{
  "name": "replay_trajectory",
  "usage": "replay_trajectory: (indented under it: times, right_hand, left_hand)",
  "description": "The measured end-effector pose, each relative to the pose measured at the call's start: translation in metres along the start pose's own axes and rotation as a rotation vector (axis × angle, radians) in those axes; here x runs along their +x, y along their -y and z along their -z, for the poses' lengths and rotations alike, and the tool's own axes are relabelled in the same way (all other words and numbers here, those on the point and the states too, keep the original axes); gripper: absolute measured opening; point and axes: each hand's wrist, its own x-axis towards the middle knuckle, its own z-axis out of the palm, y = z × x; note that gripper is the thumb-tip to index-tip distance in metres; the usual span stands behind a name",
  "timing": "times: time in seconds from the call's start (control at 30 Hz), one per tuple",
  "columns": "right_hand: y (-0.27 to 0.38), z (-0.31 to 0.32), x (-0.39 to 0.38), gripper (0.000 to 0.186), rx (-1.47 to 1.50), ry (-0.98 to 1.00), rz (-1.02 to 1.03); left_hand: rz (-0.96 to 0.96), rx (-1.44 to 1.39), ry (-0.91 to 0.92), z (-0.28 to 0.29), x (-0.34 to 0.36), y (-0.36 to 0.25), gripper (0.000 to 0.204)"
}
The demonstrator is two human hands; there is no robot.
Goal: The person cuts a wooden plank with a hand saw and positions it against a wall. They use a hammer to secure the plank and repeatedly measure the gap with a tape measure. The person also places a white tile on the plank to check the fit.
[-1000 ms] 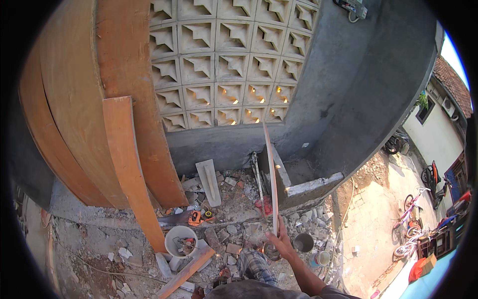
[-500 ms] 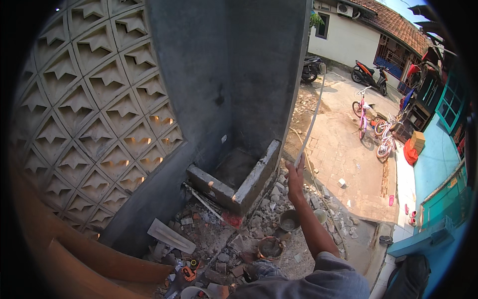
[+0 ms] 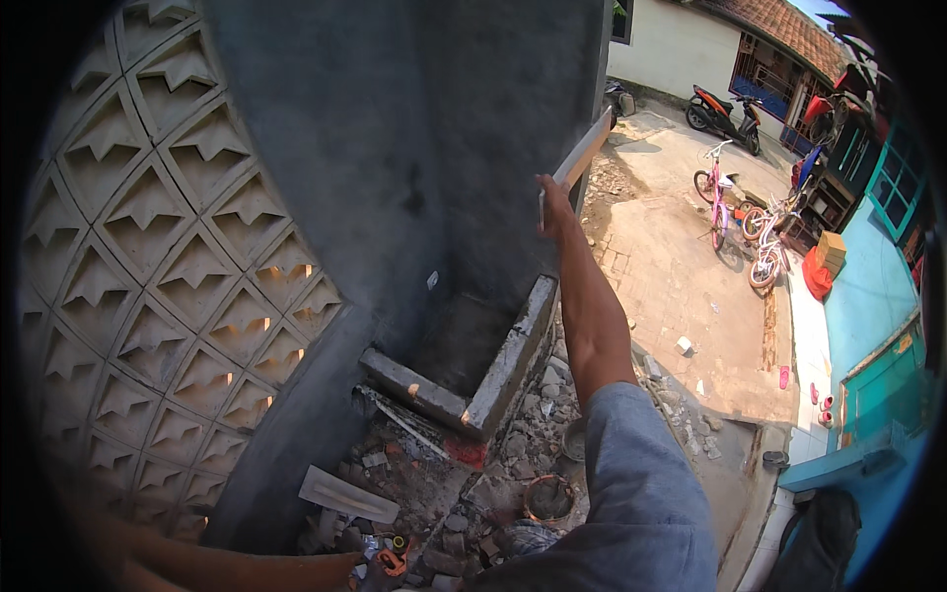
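My right arm reaches up and forward from the lower edge. My right hand [image 3: 554, 205] is closed around a long flat board [image 3: 584, 150], pale along its edge and brownish on its face. The board slants up to the right, close to the outer edge of the dark grey plastered wall [image 3: 493, 128]. I cannot tell whether it touches the wall. Below the hand is a low walled box [image 3: 511, 353] built into the wall's corner. My left hand is not in view.
Rubble [image 3: 533, 414] covers the ground around the box, with a bucket [image 3: 548, 498], a flat board [image 3: 347, 495] and an orange-handled tool [image 3: 393, 562]. Patterned vent blocks [image 3: 178, 257] form the left wall. A blurred brown shape [image 3: 237, 574] crosses the lower left. Bicycles [image 3: 718, 202] and a motorbike [image 3: 723, 113] stand right.
My right hand has moved up and left toward the wall's edge, carrying the board. The board has turned from edge-on to showing its face. The view has shifted a little.
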Motion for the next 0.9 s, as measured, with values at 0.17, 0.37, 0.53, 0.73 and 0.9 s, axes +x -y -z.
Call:
replay_trajectory:
  times: [0.17, 0.37, 0.53, 0.73, 0.9]
  right_hand:
    - [-0.011, 0.06, -0.014, 0.075, 0.302, 0.182, 0.042]
    - [-0.058, 0.045, 0.013, 0.07, 0.153, 0.113, -0.061]
    - [-0.077, 0.062, 0.012, 0.072, 0.219, 0.223, -0.128]
    - [-0.123, 0.152, -0.005, 0.081, 0.464, 0.268, -0.327]
    - [-0.19, 0.16, -0.244, 0.079, 0.932, 0.758, -0.278]
  left_hand:
    - [0.044, -0.009, -0.026, 0.01, 0.001, -0.001, 0.056]
    - [0.057, -0.009, -0.021, 0.007, 0.003, -0.002, 0.056]
    - [0.062, -0.025, -0.02, 0.006, -0.003, 0.007, 0.056]
    - [0.044, -0.045, 0.021, -0.014, -0.013, 0.022, 0.056]
    - [0.072, -0.121, -0.105, 0.009, -0.039, 0.072, 0.056]
